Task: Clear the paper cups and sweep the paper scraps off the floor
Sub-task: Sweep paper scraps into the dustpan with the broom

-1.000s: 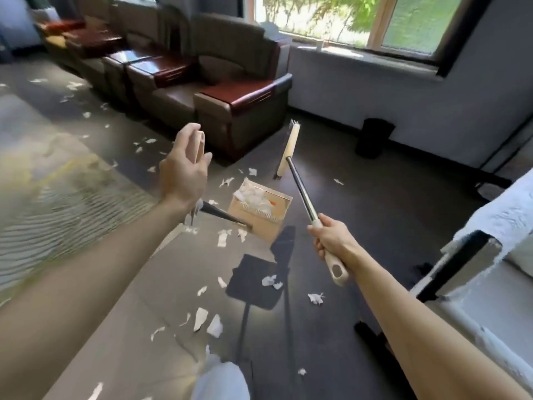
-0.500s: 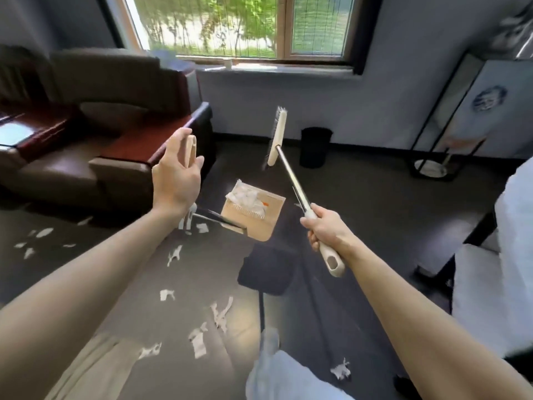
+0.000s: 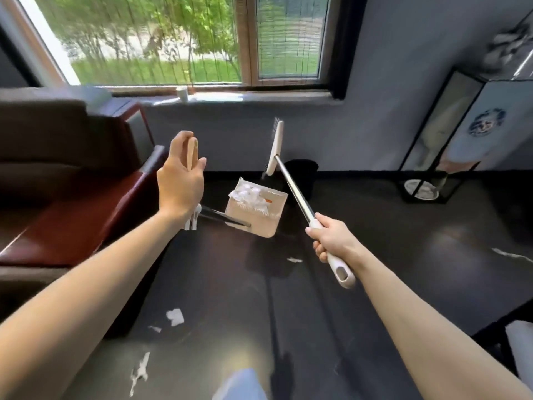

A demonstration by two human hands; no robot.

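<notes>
Dark floor (image 3: 389,269) under a window, with white scraps (image 3: 175,316) lying on it low on the left and one more bit just below the dustpan (image 3: 253,219). Dustpan's up in the air, roughly level, with a heap of swept-up paper sitting in it, so that load isn't tipped out yet. Left hand (image 3: 180,181) has its grip closed round the top of the dustpan's long handle, fingers curled over the beige end. Right hand (image 3: 331,241) has its grip wrapped round the white end of the broom (image 3: 291,187), which points up and away, head off the floor and near the wall. Just behind the dustpan, past the broom's shaft, stands a black bin (image 3: 305,171). Brown armchair (image 3: 57,174) on the left. On the sill (image 3: 259,96) sits a small white thing (image 3: 182,93), maybe a cup, too blurry to call.

My read: this is the carry-to-the-bin step. Next move needs the pan kept level until it's over the bin's mouth, then tipped so nothing spills. After that, the scraps on the floor need another sweep.
</notes>
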